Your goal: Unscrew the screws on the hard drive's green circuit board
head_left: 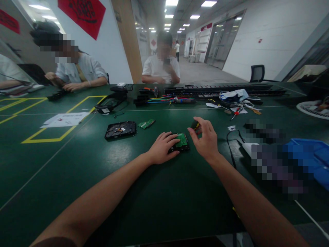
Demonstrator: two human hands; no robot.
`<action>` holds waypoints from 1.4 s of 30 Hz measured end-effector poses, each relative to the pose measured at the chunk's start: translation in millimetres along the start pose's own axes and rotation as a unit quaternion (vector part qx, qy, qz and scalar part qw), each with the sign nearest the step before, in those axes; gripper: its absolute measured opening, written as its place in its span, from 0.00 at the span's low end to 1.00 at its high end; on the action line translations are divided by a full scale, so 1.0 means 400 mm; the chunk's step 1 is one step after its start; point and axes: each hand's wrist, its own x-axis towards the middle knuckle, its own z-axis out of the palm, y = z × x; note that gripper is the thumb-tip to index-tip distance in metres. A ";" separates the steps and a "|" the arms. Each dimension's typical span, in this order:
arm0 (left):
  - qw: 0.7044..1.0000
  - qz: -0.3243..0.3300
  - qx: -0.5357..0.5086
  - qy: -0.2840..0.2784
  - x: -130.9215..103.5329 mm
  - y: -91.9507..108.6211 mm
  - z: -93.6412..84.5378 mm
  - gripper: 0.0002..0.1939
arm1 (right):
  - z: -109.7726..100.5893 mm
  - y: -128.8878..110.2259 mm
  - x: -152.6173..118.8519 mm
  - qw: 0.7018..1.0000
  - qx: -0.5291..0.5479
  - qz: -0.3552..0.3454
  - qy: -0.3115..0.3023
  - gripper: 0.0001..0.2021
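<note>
My left hand [162, 148] lies with spread fingers on a black hard drive [183, 148] that has a green circuit board [182, 140] on its upper face. Just right of the drive, my right hand [205, 139] is raised with thumb and fingers around a small dark and yellow object [196, 125], perhaps a screwdriver handle; most of it is hidden. To the left, a second black drive [120, 130] rests on the green table [144, 178]. Between the two drives and slightly farther back sits a loose green circuit board [146, 124].
Farther back are coloured cables [164, 100], long black strips [218, 90] and a black headset-like device [113, 99]. A red screwdriver [236, 112] lies right of centre. A blue tray [308, 157] stands at the right. People sit across the table.
</note>
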 end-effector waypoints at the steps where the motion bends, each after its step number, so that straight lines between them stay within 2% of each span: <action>1: 1.000 0.000 0.001 0.000 0.000 0.000 0.000 0.30 | 0.000 -0.001 0.000 1.000 0.001 0.000 -0.001 0.22; 13: 1.000 0.002 -0.006 0.003 0.002 0.001 -0.002 0.30 | 0.006 -0.014 -0.004 0.999 0.026 -0.010 -0.031 0.26; 29: 1.000 0.003 0.009 0.000 0.003 -0.001 0.004 0.30 | 0.007 -0.012 -0.003 0.999 0.041 -0.023 -0.023 0.22; 42: 1.000 0.000 0.004 -0.001 0.002 -0.002 0.001 0.30 | 0.017 -0.001 -0.012 0.999 0.035 -0.008 -0.017 0.27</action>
